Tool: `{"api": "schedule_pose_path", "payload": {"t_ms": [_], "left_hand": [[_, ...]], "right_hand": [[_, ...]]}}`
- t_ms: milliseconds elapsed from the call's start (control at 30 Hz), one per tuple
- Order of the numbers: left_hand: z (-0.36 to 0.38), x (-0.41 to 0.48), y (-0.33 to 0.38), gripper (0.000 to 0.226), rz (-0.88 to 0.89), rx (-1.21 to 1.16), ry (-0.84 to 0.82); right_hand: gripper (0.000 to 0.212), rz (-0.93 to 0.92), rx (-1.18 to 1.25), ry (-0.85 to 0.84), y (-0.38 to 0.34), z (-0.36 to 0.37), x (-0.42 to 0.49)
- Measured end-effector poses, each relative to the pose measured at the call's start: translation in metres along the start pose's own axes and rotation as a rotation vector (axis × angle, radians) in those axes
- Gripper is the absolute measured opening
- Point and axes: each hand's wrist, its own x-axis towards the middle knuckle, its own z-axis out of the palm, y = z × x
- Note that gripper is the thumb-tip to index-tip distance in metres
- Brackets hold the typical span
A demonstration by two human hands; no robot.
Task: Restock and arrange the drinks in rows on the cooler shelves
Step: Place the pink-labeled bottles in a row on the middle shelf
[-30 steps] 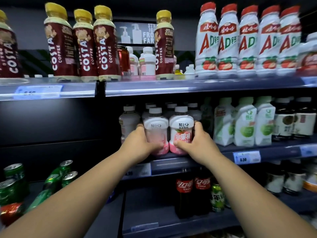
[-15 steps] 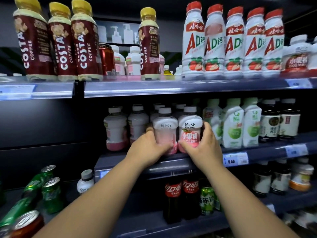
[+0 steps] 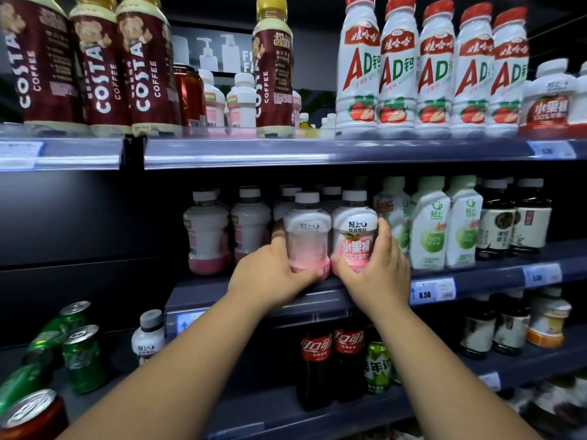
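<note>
Two squat pink-and-white drink bottles stand side by side at the front edge of the middle shelf [image 3: 317, 293]. My left hand [image 3: 270, 276] wraps the left pink bottle [image 3: 306, 230] low down. My right hand [image 3: 378, 271] grips the right pink bottle [image 3: 354, 233], whose label faces me. More bottles of the same kind [image 3: 206, 230] stand to the left and behind. Both hands hide the bottles' bases.
Green-and-white bottles [image 3: 428, 223] and dark bottles [image 3: 514, 214] fill the shelf's right side. Costa coffee bottles [image 3: 95, 65] and AD milk bottles [image 3: 397, 68] line the top shelf. Cola bottles [image 3: 317, 354] stand below; green cans [image 3: 82, 357] and one loose pink bottle [image 3: 149, 338] sit lower left.
My view has shifted left and closer, so the shelf contents sit further right. Both hands stay on the two pink bottles at the shelf's front edge.
</note>
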Motion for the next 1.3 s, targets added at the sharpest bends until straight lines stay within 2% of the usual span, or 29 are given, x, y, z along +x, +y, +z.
{"api": "schedule_pose_path", "payload": {"t_ms": [200,433,567,833,1000,1133,1233,1300], "left_hand": [[-0.003,-0.003,-0.003,0.103,0.054,-0.053,-0.006],[-0.003,-0.011,0.002,0.097,0.080,0.169,0.097],[0.001,-0.017,-0.010,0.089,0.169,0.274,0.142],[-0.005,-0.032,-0.033,0.078,0.285,0.347,0.140],[-0.013,-0.049,-0.055,0.064,0.406,0.299,0.223],[-0.043,-0.062,-0.076,0.059,0.308,0.258,0.178],[-0.071,-0.071,-0.101,0.062,0.171,0.252,0.087],[-0.086,-0.079,-0.122,0.053,0.078,0.244,0.057]], "right_hand": [[0.097,-0.008,0.046,0.044,0.004,0.001,-0.001],[0.099,0.003,0.039,0.056,0.002,0.000,-0.007],[0.093,0.010,-0.020,-0.059,-0.004,-0.003,-0.032],[0.093,-0.217,-0.134,-0.281,-0.024,-0.005,-0.075],[0.089,-0.225,-0.113,-0.360,-0.034,-0.014,-0.082],[0.068,-0.329,0.053,-0.282,-0.061,-0.018,-0.079],[0.064,-0.393,0.182,-0.256,-0.094,-0.015,-0.078],[0.064,-0.435,0.255,-0.294,-0.118,-0.008,-0.081]]}}
